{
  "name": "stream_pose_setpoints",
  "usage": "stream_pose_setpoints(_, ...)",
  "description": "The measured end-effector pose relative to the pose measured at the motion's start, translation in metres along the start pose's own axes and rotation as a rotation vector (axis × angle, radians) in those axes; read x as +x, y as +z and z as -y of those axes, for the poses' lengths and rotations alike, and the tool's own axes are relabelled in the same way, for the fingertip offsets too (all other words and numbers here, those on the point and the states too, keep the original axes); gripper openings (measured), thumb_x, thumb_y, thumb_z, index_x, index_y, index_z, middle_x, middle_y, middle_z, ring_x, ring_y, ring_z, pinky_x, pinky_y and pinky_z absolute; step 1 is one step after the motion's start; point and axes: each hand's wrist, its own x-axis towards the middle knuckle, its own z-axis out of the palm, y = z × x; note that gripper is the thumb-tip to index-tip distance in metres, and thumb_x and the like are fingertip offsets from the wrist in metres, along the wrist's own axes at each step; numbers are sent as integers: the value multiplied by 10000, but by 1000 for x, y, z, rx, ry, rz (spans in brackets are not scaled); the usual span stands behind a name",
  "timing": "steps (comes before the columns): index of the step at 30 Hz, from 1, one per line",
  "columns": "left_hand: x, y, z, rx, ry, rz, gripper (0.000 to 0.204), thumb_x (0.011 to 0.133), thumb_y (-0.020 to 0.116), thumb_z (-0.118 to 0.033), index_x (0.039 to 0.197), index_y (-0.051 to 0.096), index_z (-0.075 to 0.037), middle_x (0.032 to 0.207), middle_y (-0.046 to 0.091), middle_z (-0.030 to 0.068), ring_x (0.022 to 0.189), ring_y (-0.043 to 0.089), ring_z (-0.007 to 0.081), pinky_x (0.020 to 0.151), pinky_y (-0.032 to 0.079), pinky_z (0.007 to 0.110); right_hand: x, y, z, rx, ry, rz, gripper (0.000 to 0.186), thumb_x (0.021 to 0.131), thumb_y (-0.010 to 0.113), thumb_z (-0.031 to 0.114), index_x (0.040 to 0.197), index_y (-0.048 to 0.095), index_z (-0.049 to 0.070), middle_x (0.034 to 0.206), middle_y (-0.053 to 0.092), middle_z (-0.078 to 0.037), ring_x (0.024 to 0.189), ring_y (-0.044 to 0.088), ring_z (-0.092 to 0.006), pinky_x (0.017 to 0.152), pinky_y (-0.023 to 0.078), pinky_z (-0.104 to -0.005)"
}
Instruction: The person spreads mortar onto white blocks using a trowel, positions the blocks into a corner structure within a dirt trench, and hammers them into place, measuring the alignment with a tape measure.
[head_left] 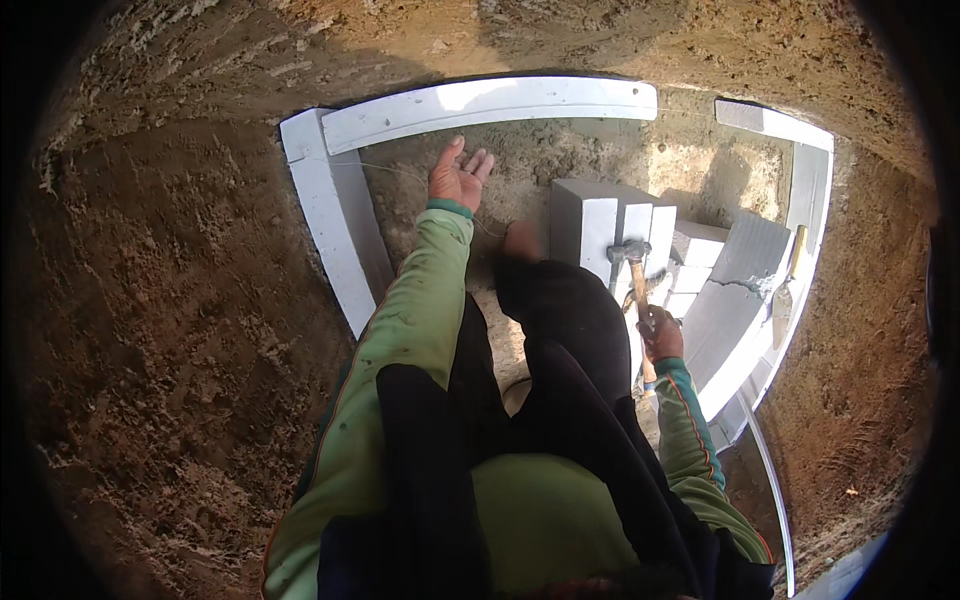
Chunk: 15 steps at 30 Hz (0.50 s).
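Observation:
My right hand (663,336) is wrapped round the wooden handle of a hammer (637,268). The hammer's metal head lies over a stack of pale blocks (585,222). My left hand (460,180) reaches forward, palm partly up, fingers apart, with nothing seen in it. Just beyond it runs the far row of white blocks (490,104). A thin pale string (385,166) stretches from the left row of blocks (330,215) toward my left wrist and passes out of sight behind it.
Earth walls (170,300) rise close around the rectangle of blocks. At the right, a grey block (745,255) with a jagged crack lies beside a trowel (783,305). A gap parts the far row from the right corner block (765,120). A bare foot (522,242) stands near the stack.

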Motion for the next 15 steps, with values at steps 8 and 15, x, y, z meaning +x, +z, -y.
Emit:
stream_pose_setpoints(8, 42, 45, -14, 63, 90, -14, 661, 833, 795, -166, 1397, 473, -40, 1568, 233, 177, 1444, 295, 469, 1128, 422, 630, 227, -29, 82, 1171, 23, -282, 565, 926, 674, 76, 1459, 486, 57, 1410, 546, -234, 1179, 639, -327, 866, 597, -397)
stream_pose_setpoints(15, 49, 61, -21, -58, 129, -126, 540, 799, 802, -133, 1277, 555, -86, 1314, 552, 122, 1158, 593, 420, 961, 518, 686, 407, -11, 77, 1591, 75, -57, 641, 926, 635, 16, 1491, 352, 118, 1337, 573, -161, 1196, 622, -368, 888, 595, -497)
